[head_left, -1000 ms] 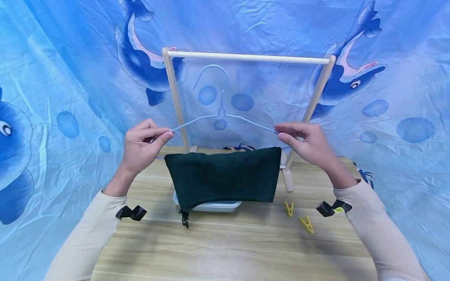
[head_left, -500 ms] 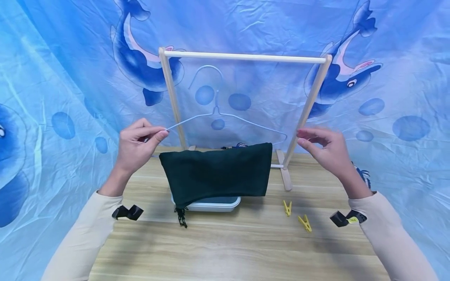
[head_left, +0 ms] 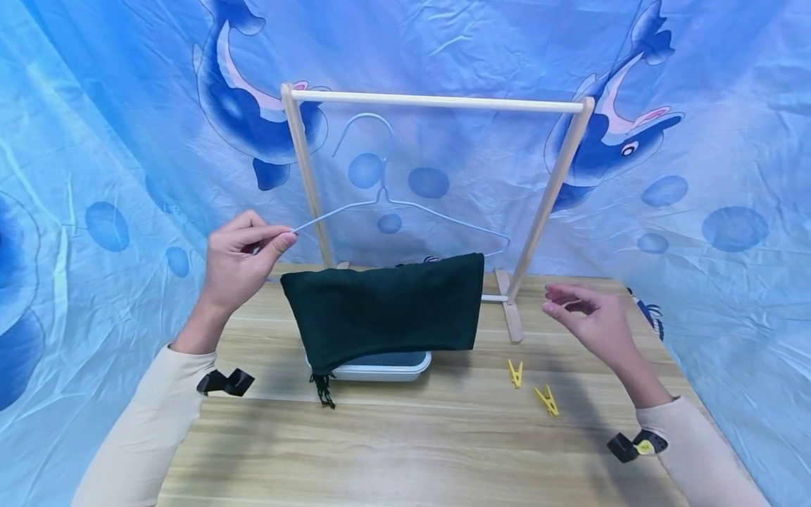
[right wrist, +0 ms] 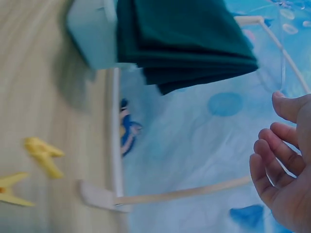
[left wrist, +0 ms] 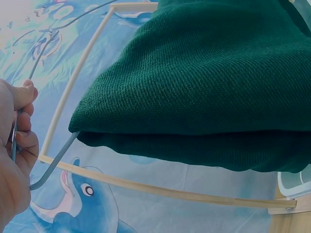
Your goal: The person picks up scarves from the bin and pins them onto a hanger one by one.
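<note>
My left hand [head_left: 237,260] pinches the left end of a pale blue wire hanger [head_left: 443,213], holding it up in front of the rack. Over the hanger's lower bar drapes a folded dark green scarf [head_left: 386,306], with black-looking fringe [head_left: 323,391] at its lower left corner. In the left wrist view the fingers curl round the wire beside the green cloth [left wrist: 204,82]. Free of the hanger, my right hand [head_left: 592,320] is to the right of the rack with loosely bent fingers and nothing in them. Two yellow clothespins [head_left: 516,374] [head_left: 547,401] lie on the table below it.
Behind the hanger stands a wooden rack with a white top bar [head_left: 437,102]. A white tray [head_left: 380,371] sits on the wood-grain table [head_left: 393,451], partly hidden under the scarf. A blue curtain [head_left: 728,162] with dolphins surrounds the table.
My right hand has let go of the hanger's right end and moved right and down. The left hand keeps its pinch; hanger and scarf appear slightly further left in the view.
</note>
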Motion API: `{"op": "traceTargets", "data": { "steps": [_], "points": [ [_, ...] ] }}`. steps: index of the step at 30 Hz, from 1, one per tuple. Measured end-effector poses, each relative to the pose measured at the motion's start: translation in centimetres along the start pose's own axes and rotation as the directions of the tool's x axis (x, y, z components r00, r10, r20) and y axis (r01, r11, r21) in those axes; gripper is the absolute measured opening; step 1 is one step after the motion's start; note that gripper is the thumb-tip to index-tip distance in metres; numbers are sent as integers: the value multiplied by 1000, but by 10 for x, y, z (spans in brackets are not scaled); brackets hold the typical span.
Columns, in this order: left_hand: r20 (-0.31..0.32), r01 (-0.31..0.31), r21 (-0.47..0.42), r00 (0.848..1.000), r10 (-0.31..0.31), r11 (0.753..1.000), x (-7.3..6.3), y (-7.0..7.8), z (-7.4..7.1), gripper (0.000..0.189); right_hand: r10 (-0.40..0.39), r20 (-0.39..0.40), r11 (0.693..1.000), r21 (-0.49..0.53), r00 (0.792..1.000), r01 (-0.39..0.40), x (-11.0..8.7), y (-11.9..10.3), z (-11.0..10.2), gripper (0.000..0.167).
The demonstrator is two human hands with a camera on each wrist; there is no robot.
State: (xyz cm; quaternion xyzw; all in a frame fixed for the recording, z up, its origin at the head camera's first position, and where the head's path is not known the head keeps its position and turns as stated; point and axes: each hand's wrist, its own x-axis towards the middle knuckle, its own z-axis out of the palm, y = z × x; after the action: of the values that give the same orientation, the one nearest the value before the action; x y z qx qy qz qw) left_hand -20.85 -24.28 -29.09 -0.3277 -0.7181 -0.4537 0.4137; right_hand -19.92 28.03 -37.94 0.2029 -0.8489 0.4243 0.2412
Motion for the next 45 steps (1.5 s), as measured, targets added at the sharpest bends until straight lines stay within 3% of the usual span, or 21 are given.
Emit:
{"op": "traceTargets", "data": {
  "steps": [9,19,25,32,45],
  "points": [
    [-1,2,-2,1000,-2,1000,0,2,0,15,208,49,972,-119,977,-201,-48,35,13,32],
    [-3,-1,6,1000,1,1000,1,2,2,14,389,138,909,-218,911,-355,-84,59,30,51],
    [-7,-4,-5,1000,4,1000,1,1,2,13,426,175,894,-230,888,-383,-97,63,35,51],
    [-4,-6,-3,1000,6,1000,1,2,2,13,493,233,852,-324,838,-411,-109,68,38,58],
    [-4,5,6,1000,-5,1000,1,3,2,16,479,234,854,-347,846,-388,-117,72,48,57]
  ]
}}
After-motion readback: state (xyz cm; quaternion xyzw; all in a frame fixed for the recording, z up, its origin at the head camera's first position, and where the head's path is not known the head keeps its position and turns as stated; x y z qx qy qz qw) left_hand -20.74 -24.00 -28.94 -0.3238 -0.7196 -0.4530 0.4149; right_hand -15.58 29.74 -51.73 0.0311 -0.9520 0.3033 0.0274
